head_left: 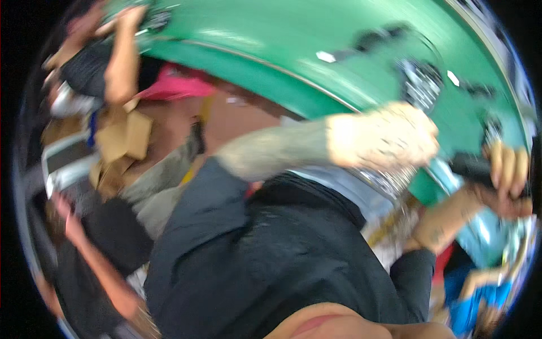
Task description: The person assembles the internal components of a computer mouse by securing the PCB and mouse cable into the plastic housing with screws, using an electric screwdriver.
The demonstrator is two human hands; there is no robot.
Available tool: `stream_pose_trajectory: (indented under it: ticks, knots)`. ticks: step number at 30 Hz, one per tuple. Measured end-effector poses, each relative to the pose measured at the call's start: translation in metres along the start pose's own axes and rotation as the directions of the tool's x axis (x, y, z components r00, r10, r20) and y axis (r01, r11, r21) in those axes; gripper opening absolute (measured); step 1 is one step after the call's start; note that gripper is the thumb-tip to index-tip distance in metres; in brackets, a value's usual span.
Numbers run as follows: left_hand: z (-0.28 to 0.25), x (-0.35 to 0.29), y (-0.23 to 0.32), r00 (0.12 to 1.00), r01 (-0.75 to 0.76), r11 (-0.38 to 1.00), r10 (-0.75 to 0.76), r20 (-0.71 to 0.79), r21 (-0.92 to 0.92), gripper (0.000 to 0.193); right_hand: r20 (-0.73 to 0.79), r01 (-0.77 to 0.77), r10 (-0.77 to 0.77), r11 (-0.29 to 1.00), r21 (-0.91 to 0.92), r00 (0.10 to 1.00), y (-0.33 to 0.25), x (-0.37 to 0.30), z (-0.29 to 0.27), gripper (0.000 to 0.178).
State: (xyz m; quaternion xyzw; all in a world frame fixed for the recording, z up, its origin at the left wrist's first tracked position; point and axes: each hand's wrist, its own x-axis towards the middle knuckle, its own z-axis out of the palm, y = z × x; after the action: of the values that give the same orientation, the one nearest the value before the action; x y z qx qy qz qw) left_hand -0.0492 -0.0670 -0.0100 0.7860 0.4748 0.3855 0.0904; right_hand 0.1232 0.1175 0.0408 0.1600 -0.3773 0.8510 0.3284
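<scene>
My left hand (387, 137) is closed in a fist over the near edge of the green work table (254, 31), its back turned up. Whatever lies inside those fingers is hidden. At the far right my right hand (508, 178) wraps round a black, elongated object (473, 167), too blurred to name more closely. Just beyond my left fist lies a dark bundle of coiled cable (420, 85) with shiny wrapping. A dark corded piece (381, 38) with a white end rests farther back. Near my right hand sits another small bundle (492, 131).
Another dark piece (480, 89) with a white tip lies on the table's right. Two co-workers are at the left, near open cardboard boxes (124, 135) and a pink cloth-like item (175, 85). A bluish plastic bag (488, 237) hangs below my right hand, near a person in blue (471, 299).
</scene>
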Motion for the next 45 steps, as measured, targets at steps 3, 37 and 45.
stream_pose_trajectory:
  ticks: [3, 37, 45]
  knots:
    - [-0.009, 0.005, -0.001, 0.992, 0.050, 0.985, -0.068, 0.102, 0.168, 0.016, 0.174, -0.080, 0.075, 0.997, 0.018, 0.982, 0.014, 0.018, -0.005, 0.064]
    - [-0.005, 0.023, -0.061, 0.923, 0.384, 0.901, -0.367, -0.118, 0.202, 0.037, -0.136, 0.082, -0.226, 0.747, -0.660, 0.965, 0.082, 0.055, 0.004, 0.038]
    - [0.008, 0.014, -0.067, 0.913, 0.404, 0.888, -0.376, -0.158, 0.221, 0.039, -0.080, 0.116, -0.239, 0.703, -0.702, 0.968, 0.092, 0.055, 0.001, 0.036]
